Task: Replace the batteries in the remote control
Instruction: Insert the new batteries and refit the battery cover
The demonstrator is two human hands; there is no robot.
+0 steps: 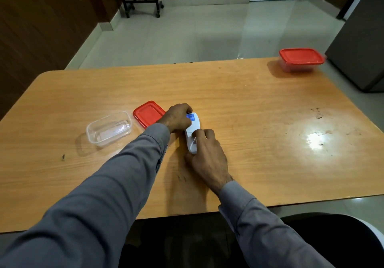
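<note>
The remote (192,129) lies back-up at the frame's centre on the tabletop (249,109). The left hand (178,118) curls its grip round the far end; the right hand (207,153) pinches the near end. Hard prying could slip, snap the cover, or scatter batteries.

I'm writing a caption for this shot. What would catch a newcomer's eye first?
Both hands meet mid-table on a white remote: the left hand grips its far end, the right hand its near end. Just left lie a loose red lid and an open clear container; a red-lidded container sits at the far right corner.
</note>
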